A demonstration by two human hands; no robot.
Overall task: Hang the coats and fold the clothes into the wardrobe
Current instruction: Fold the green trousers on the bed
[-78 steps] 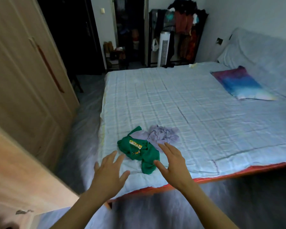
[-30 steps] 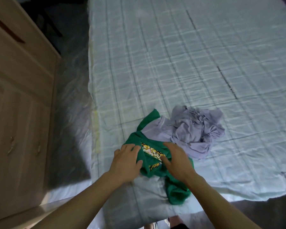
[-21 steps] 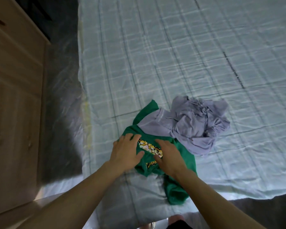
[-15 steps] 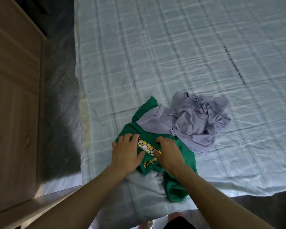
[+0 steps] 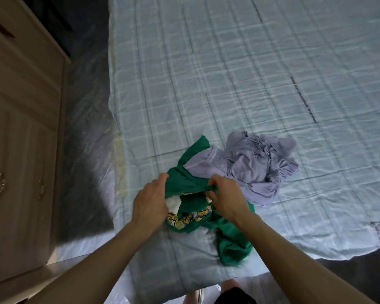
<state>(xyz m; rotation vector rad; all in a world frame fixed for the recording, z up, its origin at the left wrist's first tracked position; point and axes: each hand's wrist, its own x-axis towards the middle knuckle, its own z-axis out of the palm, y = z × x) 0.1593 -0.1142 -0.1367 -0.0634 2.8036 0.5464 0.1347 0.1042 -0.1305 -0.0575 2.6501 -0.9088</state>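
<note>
The crumpled green cotton top with a yellow printed patch [image 5: 233, 242] is bunched up right by the front edge of the pale checked bed [image 5: 206, 73], towards its left corner. My left hand [image 5: 150, 202] and right hand [image 5: 226, 198] each have fingers curled tight round its upper hem, stretching it apart so I can find its shape for folding, I reckon. A wrinkly lilac garment [image 5: 257, 170] overlaps its far side. The wooden wardrobe [image 5: 20, 128] stands off left.

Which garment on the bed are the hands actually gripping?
The green garment with the yellow print: the left hand and right hand both grip its upper edge. The lavender garment lies crumpled beside it, gripped by neither.
</note>
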